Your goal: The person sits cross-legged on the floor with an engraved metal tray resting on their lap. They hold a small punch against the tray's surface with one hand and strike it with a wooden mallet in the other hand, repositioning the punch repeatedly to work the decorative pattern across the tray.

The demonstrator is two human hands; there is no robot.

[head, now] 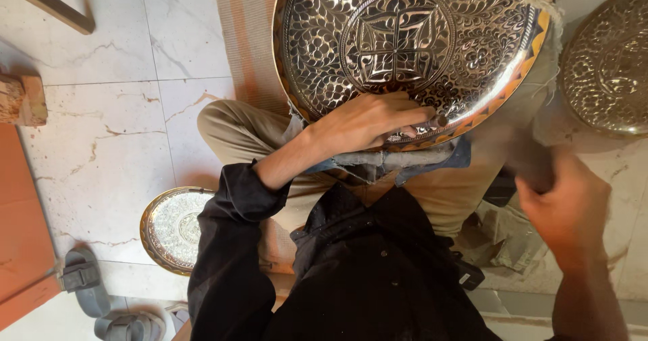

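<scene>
Head view: engraved tray (412, 50) beneath left hand (364, 121)

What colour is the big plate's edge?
Orange and black triangles ring the big plate's edge, in the head view.

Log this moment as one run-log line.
left hand: holds chisel on engraved brass tray | right hand: grips blurred hammer | tray rests on lap
</scene>
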